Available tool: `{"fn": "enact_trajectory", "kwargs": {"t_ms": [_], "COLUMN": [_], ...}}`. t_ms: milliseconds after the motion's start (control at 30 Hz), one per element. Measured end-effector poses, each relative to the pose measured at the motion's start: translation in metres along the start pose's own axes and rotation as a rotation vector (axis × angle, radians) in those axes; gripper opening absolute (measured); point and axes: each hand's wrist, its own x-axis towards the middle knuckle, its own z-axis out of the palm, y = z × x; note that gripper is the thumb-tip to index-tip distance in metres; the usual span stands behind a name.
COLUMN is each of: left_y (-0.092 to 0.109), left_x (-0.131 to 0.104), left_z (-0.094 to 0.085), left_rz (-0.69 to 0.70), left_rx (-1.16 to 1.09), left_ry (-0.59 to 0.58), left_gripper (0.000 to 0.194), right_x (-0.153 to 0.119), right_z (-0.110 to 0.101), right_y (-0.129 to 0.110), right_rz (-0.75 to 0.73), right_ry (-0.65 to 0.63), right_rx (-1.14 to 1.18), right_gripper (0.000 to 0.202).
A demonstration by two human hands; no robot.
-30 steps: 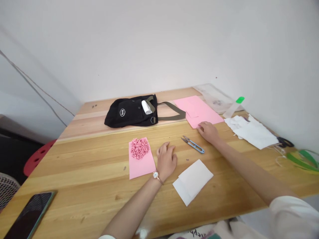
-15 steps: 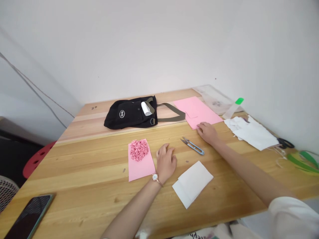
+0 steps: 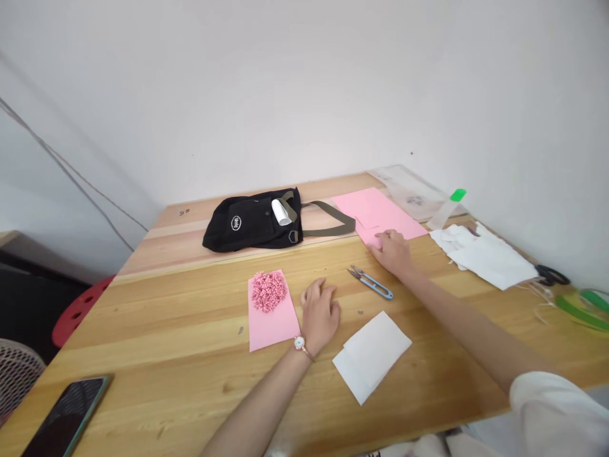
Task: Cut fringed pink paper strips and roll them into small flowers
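A black bag (image 3: 252,223) lies flat at the far side of the wooden table (image 3: 166,330), its pocket holding a white roll (image 3: 280,212) that sticks out at the top; an olive strap (image 3: 328,219) trails from it toward the pink paper sheets (image 3: 375,212). Nearer, a small pink card (image 3: 271,314) carries a heap of pink shreds (image 3: 268,291) on its far half — the near half is bare.

Bare wood lies open across the near-left of the table, broken only by a phone (image 3: 64,419) at the near-left edge. To the right the surface is more crowded: white cloth pieces (image 3: 485,257) near the wall, black scissors (image 3: 552,275) and green strips (image 3: 580,311) beyond them, and a folded white sheet (image 3: 372,355) near the front edge.

The left hand (image 3: 320,314) rests palm-down on the table with fingers loosely spread, just beside the card's right edge. The right hand (image 3: 392,251) reaches far forward, arm stretched, its fingers laid flat on the near corner of the pink paper sheets — pressing, not pinching. Blue thread snips (image 3: 371,282) lie on the wood between the two hands, touching neither.
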Motion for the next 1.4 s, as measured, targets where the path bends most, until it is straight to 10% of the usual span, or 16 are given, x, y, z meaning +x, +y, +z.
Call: {"fn": "enact_trajectory", "kwargs": {"t_ms": [1400], "left_y": [-0.001], "left_x": [0.000], "left_z": [0.001], "left_rz": [0.029], "left_rx": [0.011], "left_ry": [-0.010], "left_gripper": [0.029], "right_x": [-0.001], "right_z": [0.025], "right_y": [0.015], "right_rz": [0.088], "right_ry": [0.099], "right_rx": [0.094], "right_gripper": [0.029]}}
